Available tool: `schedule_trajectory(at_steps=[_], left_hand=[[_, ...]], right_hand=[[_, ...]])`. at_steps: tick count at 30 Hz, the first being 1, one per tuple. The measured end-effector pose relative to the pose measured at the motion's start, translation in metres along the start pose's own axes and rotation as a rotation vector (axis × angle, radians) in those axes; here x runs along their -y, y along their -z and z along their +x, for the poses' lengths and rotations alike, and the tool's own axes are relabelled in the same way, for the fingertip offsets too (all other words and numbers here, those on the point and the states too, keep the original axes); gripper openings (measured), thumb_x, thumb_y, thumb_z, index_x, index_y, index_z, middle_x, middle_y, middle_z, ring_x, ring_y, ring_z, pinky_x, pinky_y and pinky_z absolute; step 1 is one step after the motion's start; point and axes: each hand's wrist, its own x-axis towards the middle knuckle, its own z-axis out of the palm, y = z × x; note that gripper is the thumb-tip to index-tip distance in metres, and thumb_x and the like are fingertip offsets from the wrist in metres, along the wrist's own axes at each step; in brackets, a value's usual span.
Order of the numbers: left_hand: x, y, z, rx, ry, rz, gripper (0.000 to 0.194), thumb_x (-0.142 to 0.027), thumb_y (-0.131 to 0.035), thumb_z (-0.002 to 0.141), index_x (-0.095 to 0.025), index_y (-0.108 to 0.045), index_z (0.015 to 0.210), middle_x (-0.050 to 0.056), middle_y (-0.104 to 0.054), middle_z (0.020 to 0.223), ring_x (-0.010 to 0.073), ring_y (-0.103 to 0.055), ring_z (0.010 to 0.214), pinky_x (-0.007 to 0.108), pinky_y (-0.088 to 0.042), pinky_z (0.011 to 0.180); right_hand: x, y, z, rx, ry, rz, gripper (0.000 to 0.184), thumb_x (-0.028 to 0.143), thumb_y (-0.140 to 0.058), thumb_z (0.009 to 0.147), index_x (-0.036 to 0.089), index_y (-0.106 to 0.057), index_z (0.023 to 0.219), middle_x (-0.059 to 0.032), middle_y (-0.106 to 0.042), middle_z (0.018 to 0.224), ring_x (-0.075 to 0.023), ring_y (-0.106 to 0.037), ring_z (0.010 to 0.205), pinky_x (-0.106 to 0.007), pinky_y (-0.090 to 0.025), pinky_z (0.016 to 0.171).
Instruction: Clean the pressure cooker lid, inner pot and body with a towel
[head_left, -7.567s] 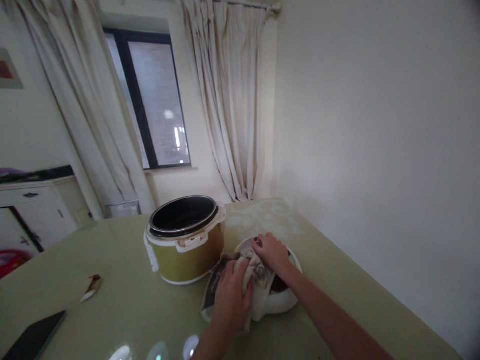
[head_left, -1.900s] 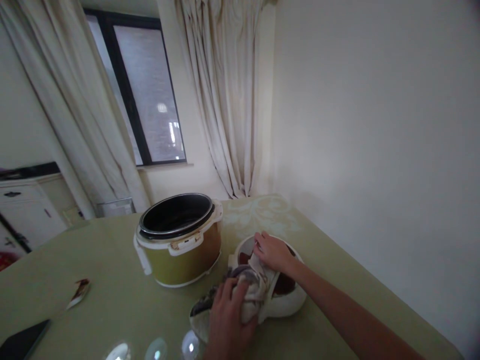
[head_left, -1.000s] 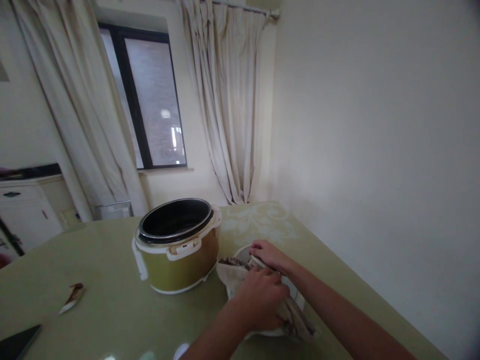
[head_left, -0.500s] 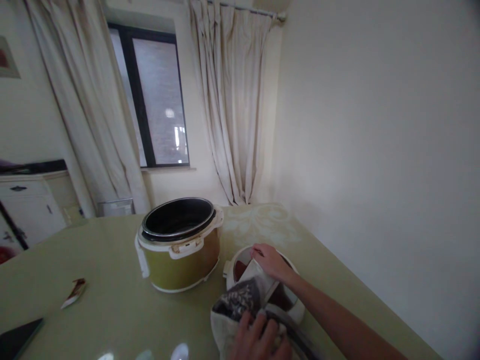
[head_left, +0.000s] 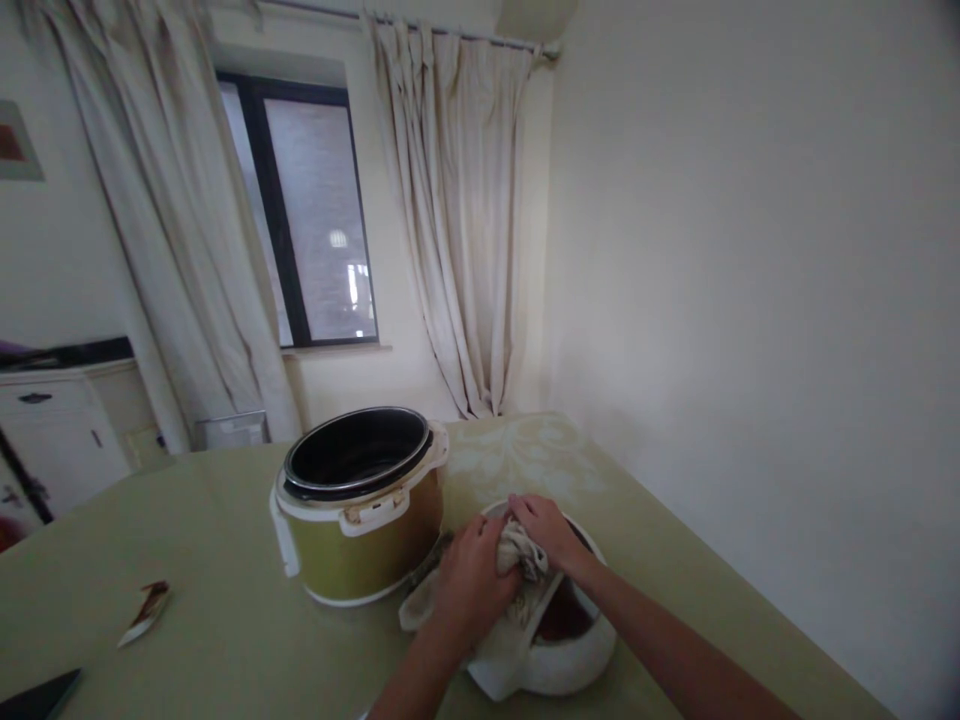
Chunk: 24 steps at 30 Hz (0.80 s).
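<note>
Desk of glossy pale green (head_left: 247,640), filling the lower part of the frame. A dark, flat, straight-edged slab (head_left: 45,695) is cut off by the lower left corner; above and slightly right of it lies a small, curved, brown-and-white scrap (head_left: 146,612). At lower centre, a rounded white part with dark brown inner panels (head_left: 574,667) rests on the desk. Over its left portion lies a crumpled off-white and grey cloth (head_left: 525,552), bunched between two bare hands, with a pale fold spreading leftward. Left hand (head_left: 474,578): fingers clamped on the bunched cloth. Right hand (head_left: 546,528): fingers curled close together at the cloth's upper end; whether they grip the cloth or the rim under it cannot be told. Just beyond, left of centre, stands an upright cylindrical cooker with green-gold body and white trim (head_left: 367,560); a dark, metal-rimmed inner pot (head_left: 367,450) sits in its open top. Behind, at the left edge, is a white cabinet (head_left: 56,430). Cream fabric curtains (head_left: 465,220) flank a dark-framed window (head_left: 319,210) at upper left. A smooth pale wall (head_left: 750,300) occupies the right.
</note>
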Motion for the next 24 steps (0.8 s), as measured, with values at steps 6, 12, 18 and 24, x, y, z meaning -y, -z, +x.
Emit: schedule_trajectory(at_steps=[6,12,18,24], left_hand=[[-0.007,0.023,-0.028,0.205,-0.360,-0.220,0.045,-0.017,-0.074,0.063,-0.026,-0.075,0.108,0.005,-0.071,0.112,0.0276,-0.064,0.107,0.035,-0.046,0.096],[-0.025,0.052,-0.032,0.096,-0.257,-0.516,0.045,-0.014,-0.068,0.069,-0.024,-0.075,0.112,0.002,-0.075,0.112,0.0239,-0.066,0.104,0.033,-0.048,0.097],[-0.028,0.078,-0.024,0.043,0.014,-0.999,0.059,-0.020,-0.070,0.072,-0.024,-0.071,0.131,0.006,-0.076,0.124,0.0300,-0.069,0.116,0.039,-0.052,0.101],[-0.043,0.071,0.003,-0.245,0.182,-1.413,0.074,-0.027,-0.085,0.053,-0.021,-0.074,0.126,0.006,-0.080,0.109,0.0340,-0.071,0.118,0.041,-0.052,0.106]], right_hand=[[0.009,0.005,-0.012,-0.094,-0.012,0.154,0.044,0.044,-0.041,0.103,0.020,-0.073,0.084,-0.0084,-0.077,0.091,-0.0213,-0.068,0.088,-0.032,-0.047,0.083],[0.011,0.012,-0.020,-0.230,-0.010,0.427,0.041,0.059,-0.054,0.092,0.023,-0.071,0.078,-0.0081,-0.073,0.083,-0.0255,-0.067,0.083,-0.037,-0.052,0.081],[0.023,0.056,-0.038,-0.252,0.015,0.808,0.057,0.075,-0.053,0.094,0.024,-0.074,0.104,-0.0122,-0.076,0.115,-0.0314,-0.069,0.110,-0.046,-0.057,0.097],[0.037,0.060,-0.076,0.225,-0.006,1.011,0.082,0.091,-0.060,0.083,0.028,-0.070,0.135,-0.0127,-0.074,0.131,-0.0346,-0.064,0.131,-0.052,-0.049,0.114]])
